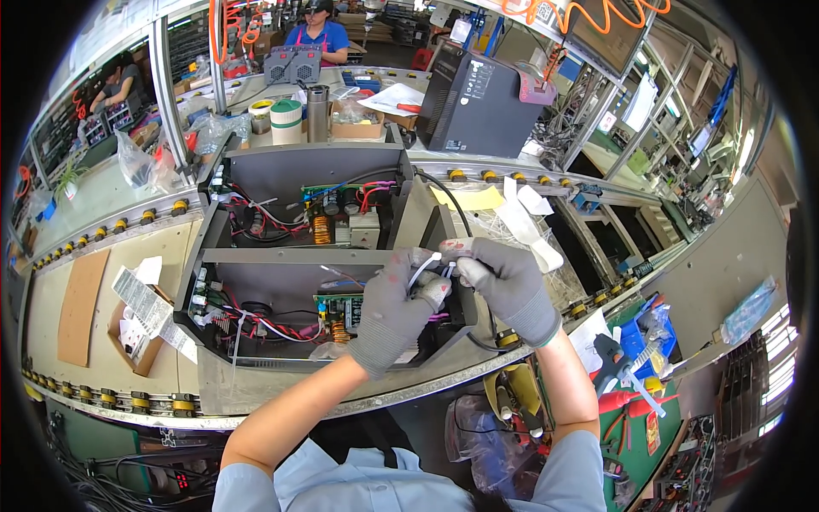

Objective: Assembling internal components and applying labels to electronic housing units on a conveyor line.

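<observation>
grey gloves cover both hands: the left hand (394, 300) and right hand (505, 282) pinch closed on a white cable tie (424, 266). its long axis slants between them, above the open grey chassis (256, 256), nearer the left.

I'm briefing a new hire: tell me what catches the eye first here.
At centre, two grey-gloved hands, left hand and right hand, pinch a white cable tie over an open grey chassis full of wiring. Behind it, at upper right, stands a black box-shaped unit, with orange coiled hoses overhead.
</observation>
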Available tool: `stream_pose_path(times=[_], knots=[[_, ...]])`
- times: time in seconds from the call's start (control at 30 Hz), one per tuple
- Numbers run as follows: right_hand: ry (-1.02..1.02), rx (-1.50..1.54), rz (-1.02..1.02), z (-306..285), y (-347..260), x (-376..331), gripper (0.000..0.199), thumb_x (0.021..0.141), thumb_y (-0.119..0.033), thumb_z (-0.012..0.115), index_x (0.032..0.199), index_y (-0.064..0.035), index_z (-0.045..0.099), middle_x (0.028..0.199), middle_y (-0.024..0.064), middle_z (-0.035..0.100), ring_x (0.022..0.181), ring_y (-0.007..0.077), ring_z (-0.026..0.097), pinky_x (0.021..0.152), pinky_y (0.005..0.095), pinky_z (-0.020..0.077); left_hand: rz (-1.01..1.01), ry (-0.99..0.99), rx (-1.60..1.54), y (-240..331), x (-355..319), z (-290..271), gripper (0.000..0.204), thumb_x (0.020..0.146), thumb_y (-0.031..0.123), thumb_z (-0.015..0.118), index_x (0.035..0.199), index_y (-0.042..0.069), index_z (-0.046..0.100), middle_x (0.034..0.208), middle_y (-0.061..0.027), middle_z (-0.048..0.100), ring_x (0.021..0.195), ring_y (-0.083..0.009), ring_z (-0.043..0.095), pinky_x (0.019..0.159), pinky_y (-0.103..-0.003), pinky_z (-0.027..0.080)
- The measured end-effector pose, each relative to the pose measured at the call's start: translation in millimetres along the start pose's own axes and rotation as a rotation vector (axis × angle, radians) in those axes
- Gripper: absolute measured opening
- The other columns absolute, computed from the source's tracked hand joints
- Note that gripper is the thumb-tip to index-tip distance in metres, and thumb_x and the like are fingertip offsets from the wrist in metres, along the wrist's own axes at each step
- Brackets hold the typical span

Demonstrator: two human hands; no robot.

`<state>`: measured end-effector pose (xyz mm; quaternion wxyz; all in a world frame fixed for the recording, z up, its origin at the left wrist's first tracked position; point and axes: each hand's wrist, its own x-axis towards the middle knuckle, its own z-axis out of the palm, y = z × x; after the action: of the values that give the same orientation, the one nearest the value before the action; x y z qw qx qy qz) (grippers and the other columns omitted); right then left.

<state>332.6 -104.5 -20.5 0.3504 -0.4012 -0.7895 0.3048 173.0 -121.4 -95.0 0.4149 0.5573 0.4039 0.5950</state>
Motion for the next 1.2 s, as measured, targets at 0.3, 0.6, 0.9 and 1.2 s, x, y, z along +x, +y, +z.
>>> stream_pose_path(times=[0.3,0.6,0.9,1.2], knots=[[-0.054,0.054,0.085,2,-8,0,0.022,0.082,-0.004,0.065,0.104,-0.002,0.064,0.091,0.0069,0.068,0.084,0.0092,0.063,0.074,0.024,0.0491,0.223,0.021,0.14,-2,-3,-5,0.029,0.079,0.01,0.07,0.102,0.003,0.053,0.088,-0.0055,0.063,0.082,-0.0122,0.062,0.075,-0.027,0.05],[0.054,-0.194,-0.239,20,-12,-26,0.01,0.076,-0.004,0.069,0.08,-0.0039,0.061,0.075,0.0045,0.061,0.069,0.0142,0.058,0.063,0.0262,0.0448,0.103,-0.108,0.381,4,-9,-29,0.05,0.073,0.028,0.074,0.115,0.01,0.054,0.097,-0.0127,0.065,0.085,-0.0278,0.066,0.074,-0.035,0.051],[0.123,-0.134,-0.206,26,-11,-27,0.012,0.075,0.001,0.065,0.073,-0.0042,0.055,0.068,0.0083,0.054,0.062,0.0263,0.052,0.056,0.0326,0.0407,0.546,-0.202,0.416,-3,-1,-32,0.036,0.075,0.03,0.07,0.107,0.015,0.064,0.079,-0.0059,0.057,0.067,-0.0262,0.06,0.058,-0.037,0.048],[0.005,-0.156,-0.228,20,-19,-31,0.021,0.076,0.001,0.062,0.065,-0.0062,0.046,0.067,0.008,0.056,0.058,0.02,0.052,0.053,0.0289,0.0383,0.289,-0.151,0.49,14,-5,-19,0.03,0.073,0.02,0.066,0.102,0.013,0.065,0.082,-0.01,0.063,0.073,-0.0305,0.063,0.065,-0.04,0.049]])
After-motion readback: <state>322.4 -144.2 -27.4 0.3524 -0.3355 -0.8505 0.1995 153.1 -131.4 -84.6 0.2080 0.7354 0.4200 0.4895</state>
